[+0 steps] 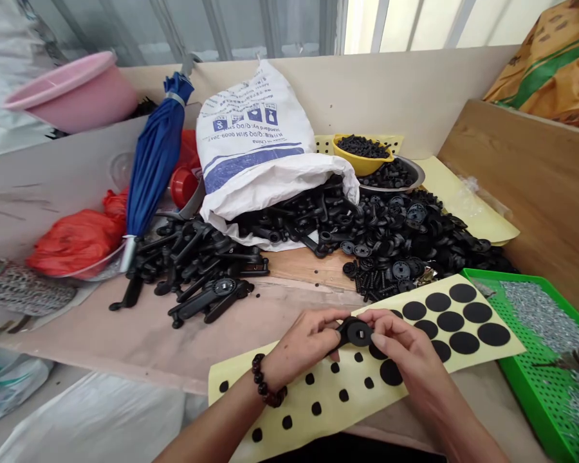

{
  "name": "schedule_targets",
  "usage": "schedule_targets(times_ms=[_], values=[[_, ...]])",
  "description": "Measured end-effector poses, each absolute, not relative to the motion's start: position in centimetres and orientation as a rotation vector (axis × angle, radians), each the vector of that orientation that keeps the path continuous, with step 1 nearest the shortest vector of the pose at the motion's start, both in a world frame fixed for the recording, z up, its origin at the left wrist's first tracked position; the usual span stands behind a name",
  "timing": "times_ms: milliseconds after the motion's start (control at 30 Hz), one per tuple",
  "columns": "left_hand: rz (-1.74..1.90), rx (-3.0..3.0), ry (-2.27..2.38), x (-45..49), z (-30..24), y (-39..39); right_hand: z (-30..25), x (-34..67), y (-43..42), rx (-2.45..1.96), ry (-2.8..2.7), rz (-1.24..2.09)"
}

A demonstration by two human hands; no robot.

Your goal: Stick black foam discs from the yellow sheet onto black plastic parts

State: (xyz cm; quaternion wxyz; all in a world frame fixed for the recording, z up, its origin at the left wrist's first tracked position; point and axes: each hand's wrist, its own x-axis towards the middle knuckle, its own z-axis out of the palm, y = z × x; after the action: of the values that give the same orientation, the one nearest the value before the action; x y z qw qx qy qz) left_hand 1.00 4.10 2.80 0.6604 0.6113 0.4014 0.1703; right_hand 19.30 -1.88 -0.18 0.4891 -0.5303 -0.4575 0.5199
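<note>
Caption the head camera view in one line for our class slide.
The left hand and right hand hold a black round part over a yellow sheet of black dots.

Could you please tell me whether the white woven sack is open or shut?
Open: the white woven sack sags forward, with black plastic parts spilling from its mouth.

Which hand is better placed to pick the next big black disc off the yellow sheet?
Probably the right hand. It is nearer the large black discs on the yellow sheet. The left hand is farther away, though both hands are pinching a black round plastic part.
</note>
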Motion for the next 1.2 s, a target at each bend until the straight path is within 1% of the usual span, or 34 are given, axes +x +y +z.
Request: schedule_targets(times_ms=[333,833,1200], values=[[0.354,1.417,0.946,0.6,2.4,3.9,-0.1,19.2,-2.0,-1.298,-1.136,1.231],[0.413,1.397,0.944,0.7,0.9,3.5,0.1,19.0,-1.9,-1.363,-1.196,1.153],[0.485,1.463,0.943,1.1,1.6,2.9,0.1,18.9,-2.0,-1.355,-1.172,1.186]])
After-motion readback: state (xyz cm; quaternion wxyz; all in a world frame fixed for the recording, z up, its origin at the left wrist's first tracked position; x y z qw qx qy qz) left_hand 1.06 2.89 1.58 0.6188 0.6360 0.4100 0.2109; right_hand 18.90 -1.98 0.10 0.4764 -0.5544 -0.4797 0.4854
